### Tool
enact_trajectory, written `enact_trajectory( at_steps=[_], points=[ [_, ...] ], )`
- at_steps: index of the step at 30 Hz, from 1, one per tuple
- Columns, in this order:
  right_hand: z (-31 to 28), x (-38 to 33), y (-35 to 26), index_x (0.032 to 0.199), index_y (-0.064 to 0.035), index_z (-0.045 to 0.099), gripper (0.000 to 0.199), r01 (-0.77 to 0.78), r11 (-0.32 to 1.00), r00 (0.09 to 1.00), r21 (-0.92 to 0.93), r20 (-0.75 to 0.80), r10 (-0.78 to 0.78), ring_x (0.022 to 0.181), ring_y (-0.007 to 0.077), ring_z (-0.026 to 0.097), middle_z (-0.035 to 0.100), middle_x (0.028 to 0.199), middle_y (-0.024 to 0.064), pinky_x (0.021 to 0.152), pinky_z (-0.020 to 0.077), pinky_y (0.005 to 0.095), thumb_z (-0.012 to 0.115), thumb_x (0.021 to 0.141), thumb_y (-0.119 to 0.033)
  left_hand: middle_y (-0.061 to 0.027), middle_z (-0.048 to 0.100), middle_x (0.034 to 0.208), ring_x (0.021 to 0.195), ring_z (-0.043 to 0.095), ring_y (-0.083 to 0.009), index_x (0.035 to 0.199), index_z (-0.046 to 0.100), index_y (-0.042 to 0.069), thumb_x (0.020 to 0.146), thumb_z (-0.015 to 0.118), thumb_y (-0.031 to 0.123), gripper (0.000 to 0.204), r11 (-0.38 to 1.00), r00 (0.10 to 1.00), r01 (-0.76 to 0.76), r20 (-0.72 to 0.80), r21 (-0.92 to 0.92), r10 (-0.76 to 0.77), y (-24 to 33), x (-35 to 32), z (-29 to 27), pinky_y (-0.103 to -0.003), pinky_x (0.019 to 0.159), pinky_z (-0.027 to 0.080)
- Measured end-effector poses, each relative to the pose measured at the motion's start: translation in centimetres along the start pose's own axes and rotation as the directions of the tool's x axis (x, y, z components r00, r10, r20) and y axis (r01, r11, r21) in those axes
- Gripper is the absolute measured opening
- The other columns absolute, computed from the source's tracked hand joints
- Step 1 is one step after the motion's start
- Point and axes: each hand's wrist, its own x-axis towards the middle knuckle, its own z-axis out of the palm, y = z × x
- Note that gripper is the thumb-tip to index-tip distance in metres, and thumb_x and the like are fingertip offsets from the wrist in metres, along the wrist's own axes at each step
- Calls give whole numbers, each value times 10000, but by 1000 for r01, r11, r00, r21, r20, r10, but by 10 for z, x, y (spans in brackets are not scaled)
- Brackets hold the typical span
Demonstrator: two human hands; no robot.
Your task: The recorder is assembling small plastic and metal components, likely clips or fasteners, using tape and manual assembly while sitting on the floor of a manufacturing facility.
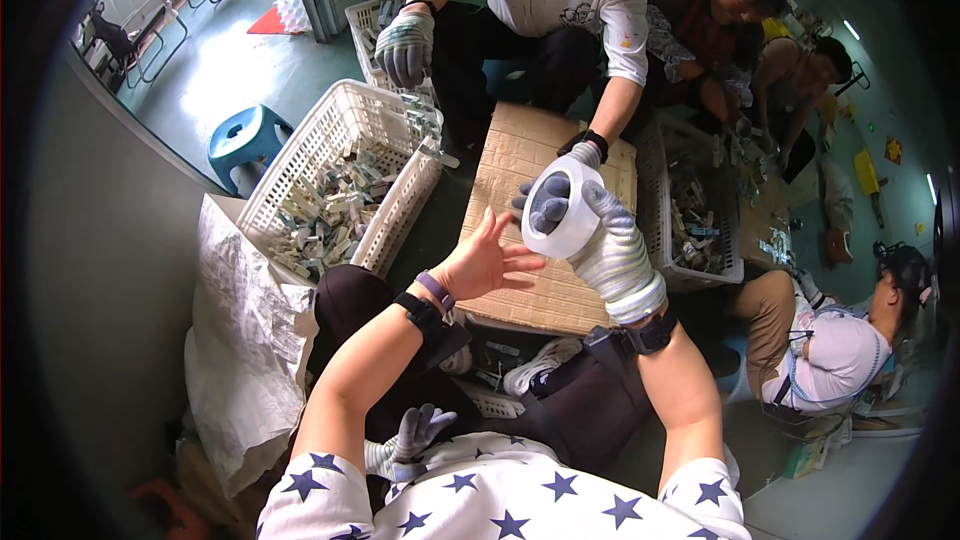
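My right hand point(618, 258), in a striped knitted glove, grips a wide white roll of tape point(572, 238) above the cardboard. A co-worker's arm reaches to the roll from the far side, its hand point(586, 153) mostly hidden behind it. Grey glove fingers show through the roll's hole; whose they are I cannot tell. My bare left hand point(487, 262) is open beside the roll, fingers spread, touching nothing. An empty glove point(412, 437) with grey fingertips lies on my lap.
A flat cardboard box point(510, 155) stands between me and the co-worker. White plastic baskets, one at left point(385, 240) and one at right point(715, 275), hold many small pieces. A blue stool point(245, 135) stands at left, near a white sack point(245, 340). Other people sit at right.
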Motion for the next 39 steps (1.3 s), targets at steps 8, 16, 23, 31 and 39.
enact_trajectory(
  at_steps=[8, 16, 23, 31, 39],
  points=[
    [3, -53, 69, 1152, -48, 524, 369, -63, 998, 994, 29, -85, 66, 896, 178, 608, 611, 974, 53, 826, 484, 334, 570, 894, -307, -195, 463, 1319, 1142, 527, -266, 1462, 106, 283, 933, 501, 195, 666, 968, 968, -251, -6, -3, 251, -10, -18, -22, -389, 903, 452],
    [-6, -72, 122, 1132, -25, 527, 339, -62, 998, 988, 31, -139, 66, 874, 184, 617, 629, 943, 68, 836, 469, 319, 553, 907, -277, -142, 370, 1401, 1212, 459, -227, 1446, 250, 174, 802, 526, -72, 742, 971, 972, -175, 184, 160, 144, -9, -42, -13, -366, 995, 387],
    [-14, -77, 138, 1146, 1, 537, 352, -86, 995, 993, -55, -91, 80, 900, 179, 619, 645, 962, 95, 861, 460, 309, 539, 917, -266, -44, 521, 1178, 1117, 503, -123, 1291, 472, 78, 756, 547, -146, 584, 713, 965, -264, 185, 650, 188, -13, -29, -10, -245, 891, 448],
    [-21, -87, 152, 1180, 7, 518, 395, -41, 979, 990, -199, -138, 13, 935, 190, 612, 621, 998, 89, 845, 466, 313, 570, 895, -261, -18, 609, 1062, 987, 562, -92, 1127, 581, 16, 782, 590, -87, 361, 677, 967, -207, 43, 706, 251, -37, -32, -8, -241, 873, 453],
    [-24, -81, 156, 1135, 5, 577, 325, -64, 986, 994, -157, -99, 49, 914, 135, 609, 653, 990, 75, 848, 461, 263, 555, 920, -237, -11, 614, 1027, 939, 578, -95, 1102, 575, 13, 749, 569, -128, 379, 741, 966, -233, 59, 630, 253, -37, -35, -8, -240, 841, 472]
  ],
)
